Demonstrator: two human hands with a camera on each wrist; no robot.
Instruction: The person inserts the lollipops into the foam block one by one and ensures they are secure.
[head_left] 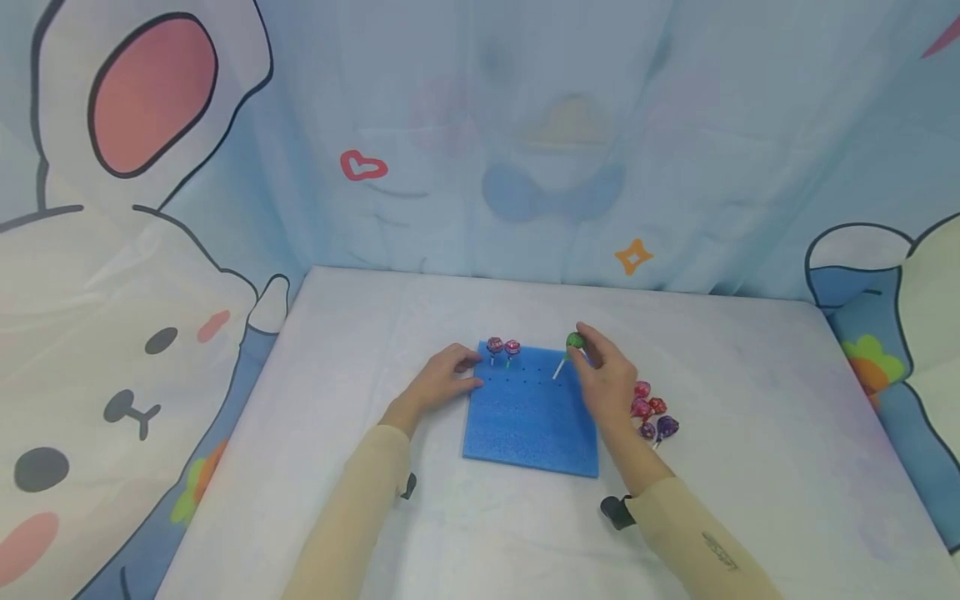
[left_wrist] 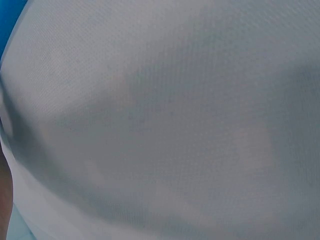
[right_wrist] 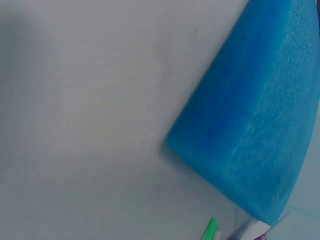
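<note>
A blue foam board (head_left: pixel 532 429) with rows of small holes lies on the table. Two lollipops in reddish wrappers stand upright near its far left corner: one lollipop (head_left: pixel 495 345) at the edge, the other lollipop (head_left: pixel 512 347) beside it. My right hand (head_left: pixel 609 379) pinches a green lollipop (head_left: pixel 574 340) by its head over the board's far right part, its white stick slanting down to the left towards the holes. My left hand (head_left: pixel 438 379) rests at the board's left edge, thumb and fingers spread apart at it. In the right wrist view the board (right_wrist: pixel 240 130) shows its near corner.
Right of the board, partly behind my right forearm, lies a loose pile of red and pink lollipops (head_left: pixel 641 407) and a purple lollipop (head_left: pixel 667 427). A white cloth (head_left: pixel 360 333) covers the table. A printed blue curtain (head_left: pixel 420 225) hangs along the back.
</note>
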